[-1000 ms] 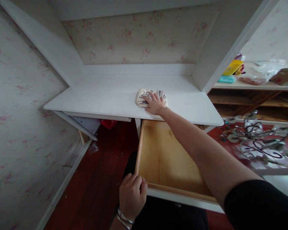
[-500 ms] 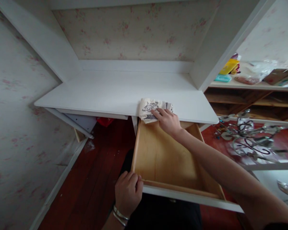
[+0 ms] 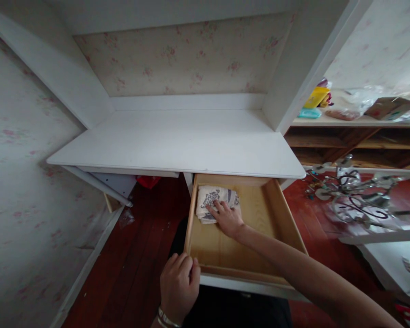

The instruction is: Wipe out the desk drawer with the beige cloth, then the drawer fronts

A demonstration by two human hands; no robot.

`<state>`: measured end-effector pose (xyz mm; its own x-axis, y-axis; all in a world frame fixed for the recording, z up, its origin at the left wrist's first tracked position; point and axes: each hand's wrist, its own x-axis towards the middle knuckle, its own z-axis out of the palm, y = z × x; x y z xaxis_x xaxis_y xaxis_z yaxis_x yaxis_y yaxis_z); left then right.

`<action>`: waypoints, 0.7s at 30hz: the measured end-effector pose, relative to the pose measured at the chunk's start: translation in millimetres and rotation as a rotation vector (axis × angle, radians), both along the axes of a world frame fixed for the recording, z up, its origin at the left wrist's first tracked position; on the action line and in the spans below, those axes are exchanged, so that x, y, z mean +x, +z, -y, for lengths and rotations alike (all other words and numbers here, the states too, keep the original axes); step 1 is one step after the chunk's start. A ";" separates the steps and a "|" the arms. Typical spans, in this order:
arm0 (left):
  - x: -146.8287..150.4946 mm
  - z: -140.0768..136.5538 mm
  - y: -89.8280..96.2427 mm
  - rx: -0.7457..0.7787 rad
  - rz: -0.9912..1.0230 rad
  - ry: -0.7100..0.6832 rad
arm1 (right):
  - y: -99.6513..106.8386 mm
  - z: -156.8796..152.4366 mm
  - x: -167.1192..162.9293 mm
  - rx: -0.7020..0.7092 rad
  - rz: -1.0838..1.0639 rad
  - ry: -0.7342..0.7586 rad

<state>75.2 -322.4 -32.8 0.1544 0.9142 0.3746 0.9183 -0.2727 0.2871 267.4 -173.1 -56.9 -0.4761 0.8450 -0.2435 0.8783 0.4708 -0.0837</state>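
Note:
A pale wooden drawer (image 3: 259, 214) is pulled out below the white desktop (image 3: 150, 141). Inside it, at the back left, a folded white cloth with a dark grey print (image 3: 210, 198) lies on the bottom. My right hand (image 3: 227, 218) is on the cloth's near right part, its fingers spread over the top and keeping hold of it; the thumb is hidden. At the drawer's front left corner, my left hand (image 3: 180, 282) is closed over the rim, with bracelets at the wrist.
Against the right wall, a shelf unit (image 3: 331, 122) bears a yellow item (image 3: 316, 98), plastic bags and a cardboard box (image 3: 389, 108). A chandelier (image 3: 358, 191) lies on the red floor (image 3: 133, 259) there. Something red (image 3: 147, 181) sits under the desk.
My right hand and the cloth have come off the desktop's front edge and down into the drawer. My left hand keeps its grip on the drawer corner. The view has shifted slightly.

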 end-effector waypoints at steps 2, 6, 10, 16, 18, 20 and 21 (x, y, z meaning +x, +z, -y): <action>0.7 -0.3 0.5 0.024 -0.001 0.010 | -1.7 -8.8 -3.7 -0.104 -0.012 -0.005; 2.3 -1.5 2.0 0.037 0.007 0.017 | 12.2 -28.5 -9.3 -0.197 -0.083 -0.048; 2.2 -1.7 0.9 0.028 0.000 0.021 | 10.8 -54.4 -8.5 -0.115 -0.163 0.061; 2.0 -1.5 -1.1 0.056 0.031 0.029 | -16.7 -78.1 -10.6 -0.250 -0.064 0.037; 2.0 -2.3 -1.3 0.067 0.028 0.029 | -21.6 -76.8 -17.0 -0.193 -0.066 0.049; 1.7 -3.2 -2.1 0.075 0.023 0.023 | -24.4 -75.2 -23.7 -0.146 -0.064 0.049; 1.4 -3.5 -2.8 0.076 0.021 0.019 | -25.4 -75.3 -26.3 -0.130 -0.063 0.042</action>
<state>76.7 -318.9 -35.6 0.1288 0.8856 0.4462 0.9173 -0.2773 0.2858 241.1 -97.8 -82.3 -0.5281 0.7875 -0.3178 0.8492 0.4884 -0.2008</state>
